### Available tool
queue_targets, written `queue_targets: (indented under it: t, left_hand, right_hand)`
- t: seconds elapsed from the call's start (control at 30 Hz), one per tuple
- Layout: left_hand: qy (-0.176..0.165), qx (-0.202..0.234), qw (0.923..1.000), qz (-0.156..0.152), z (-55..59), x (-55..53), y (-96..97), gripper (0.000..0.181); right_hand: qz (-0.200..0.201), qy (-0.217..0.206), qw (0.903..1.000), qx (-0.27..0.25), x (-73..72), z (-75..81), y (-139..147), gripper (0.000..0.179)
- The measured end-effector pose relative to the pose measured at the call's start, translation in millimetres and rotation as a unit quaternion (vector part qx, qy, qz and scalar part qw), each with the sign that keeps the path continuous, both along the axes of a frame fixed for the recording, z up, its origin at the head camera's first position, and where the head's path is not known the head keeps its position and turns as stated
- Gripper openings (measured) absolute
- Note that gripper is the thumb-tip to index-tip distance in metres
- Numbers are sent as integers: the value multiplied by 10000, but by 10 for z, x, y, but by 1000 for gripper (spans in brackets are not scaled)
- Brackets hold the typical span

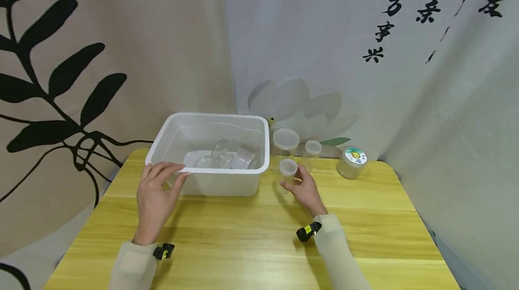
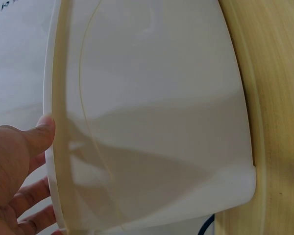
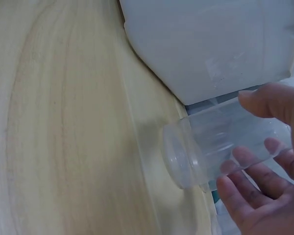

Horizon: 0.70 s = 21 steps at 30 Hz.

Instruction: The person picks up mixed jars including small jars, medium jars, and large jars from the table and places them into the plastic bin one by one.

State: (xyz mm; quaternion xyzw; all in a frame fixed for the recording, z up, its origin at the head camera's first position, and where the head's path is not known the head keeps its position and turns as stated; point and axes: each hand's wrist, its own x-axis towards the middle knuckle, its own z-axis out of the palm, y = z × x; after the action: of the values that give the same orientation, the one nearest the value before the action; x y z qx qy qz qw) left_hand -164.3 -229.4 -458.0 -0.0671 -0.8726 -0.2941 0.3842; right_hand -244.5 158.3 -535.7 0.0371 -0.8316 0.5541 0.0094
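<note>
Plainly, your yellow wood-grain tabletop (image 1: 243,240) bears a white rectangular plastic tub (image 1: 219,185) at eleven o'clock, its rim pinched in your left hand's (image 1: 156,193) grip. At two o'clock stands a squat clear jar (image 1: 351,165) with a printed lid. At one o'clock, your right hand's (image 1: 305,189) grip clasps a small, upright, white-topped clear cylindrical container (image 1: 287,167).

At the lower left of the head view, a long cream sleeve (image 1: 131,265) ends below the bare left hand (image 1: 156,200); a matching sleeve (image 1: 342,254) at lower right meets the bare right hand (image 1: 304,191). Beside each cuff sits a small, blocky black camera (image 1: 164,251) with a yellow patch.
</note>
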Motion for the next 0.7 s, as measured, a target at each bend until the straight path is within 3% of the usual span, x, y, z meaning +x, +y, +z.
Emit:
queue_targets:
  t: [0.7]
  left_hand:
    - [-22,51,10000,5,4,-2,3,24]
  right_hand:
    - [101,207,9997,-22,82,229,18,61]
